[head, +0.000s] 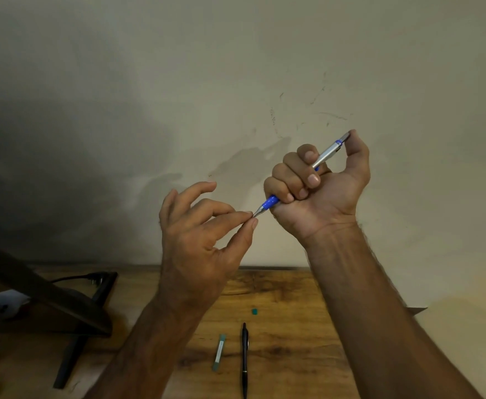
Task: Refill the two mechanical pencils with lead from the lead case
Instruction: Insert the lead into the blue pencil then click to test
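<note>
Broadly, a pale plaster wall (236, 82) fills the upper view. The brown wooden table (288, 289) meets it along its far edge, with open wood between the forearms. A dark angled stand (63, 306) crowds the table's left side. Both hands are raised before the wall. The right hand (319, 182) is fisted round the blue-and-silver mechanical pencil (326, 154), thumb on its top end and tip slanting down-left. The left hand (204, 226) pinches that tip between thumb and forefinger, its other fingers spread. On the table lie a black mechanical pencil (244, 358), a slim teal lead case (219, 352) just left of it, and a small green cap (254, 311) beyond them.
</note>
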